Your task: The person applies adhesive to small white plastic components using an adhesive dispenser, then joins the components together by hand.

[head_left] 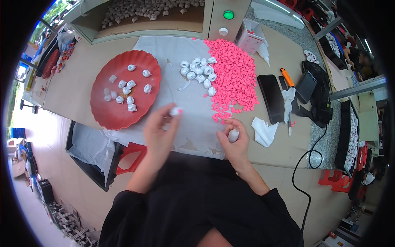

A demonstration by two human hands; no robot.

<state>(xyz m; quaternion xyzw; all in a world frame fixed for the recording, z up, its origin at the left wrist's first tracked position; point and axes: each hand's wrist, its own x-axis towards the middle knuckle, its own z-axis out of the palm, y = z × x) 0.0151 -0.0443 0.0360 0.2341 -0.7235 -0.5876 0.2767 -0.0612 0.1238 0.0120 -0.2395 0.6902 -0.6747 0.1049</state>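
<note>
My left hand (159,129) pinches a small white ball-shaped piece (176,111) with a pink spot on it, above the white sheet (185,136). My right hand (236,142) is closed around a rounded, whitish thing (233,136); most of it is hidden by the fingers. Just beyond my right fingertips spreads a heap of small pink pieces (232,74). Several white ball-shaped pieces (199,70) with dark hollows lie in a cluster left of the heap. To the left, a red scalloped dish (105,111) holds several similar white pieces (122,84).
A heater-like box (148,35) full of white pieces stands at the back. On the right lie a black phone (270,96), an orange-handled cutter (287,77), a folded white cloth (264,131) and a cable (302,193). A white container (249,37) stands behind them. A black tray (92,154) sits lower left.
</note>
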